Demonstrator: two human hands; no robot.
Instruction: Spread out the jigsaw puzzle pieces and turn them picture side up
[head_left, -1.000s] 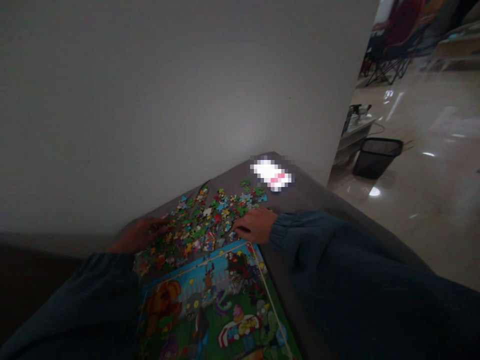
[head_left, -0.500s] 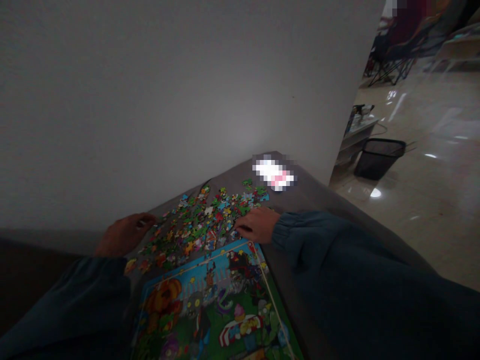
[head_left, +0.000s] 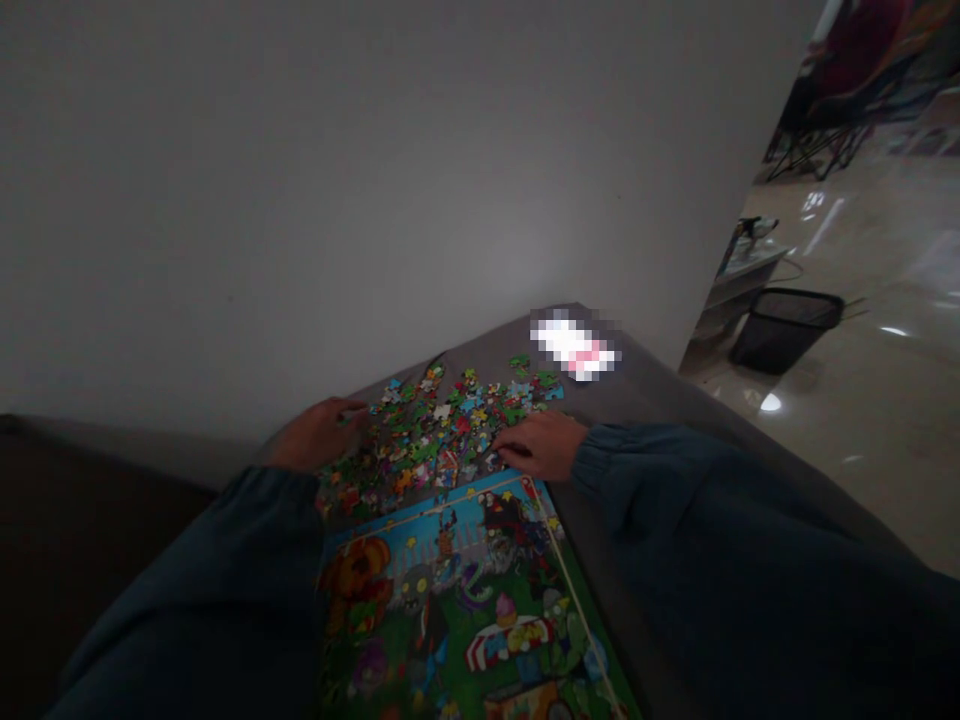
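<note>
Many small jigsaw puzzle pieces (head_left: 435,430) lie in a loose, colourful heap on a grey-covered table. At the heap's left edge is my left hand (head_left: 319,435), its fingers bent with a gap between thumb and forefinger; I see no piece in it. My right hand (head_left: 544,443) rests low over the heap's right side, fingertips among the pieces, thumb and fingers apart. Close in front of the heap lies a cartoon puzzle picture (head_left: 450,610) with a pumpkin, zombies and a striped stall. Shadow blurs the fingertips of both hands.
A lit phone (head_left: 574,345), blurred out, lies at the table's back right corner. A pale wall (head_left: 412,200) rises behind the table. Off to the right, a black mesh bin (head_left: 787,328) stands on the shiny floor (head_left: 885,400), with a folding chair (head_left: 825,140) farther back.
The view has shifted, so the table sits farther right in the picture. My left hand has moved closer to the pieces' upper left edge. My right hand stays over the same spot.
</note>
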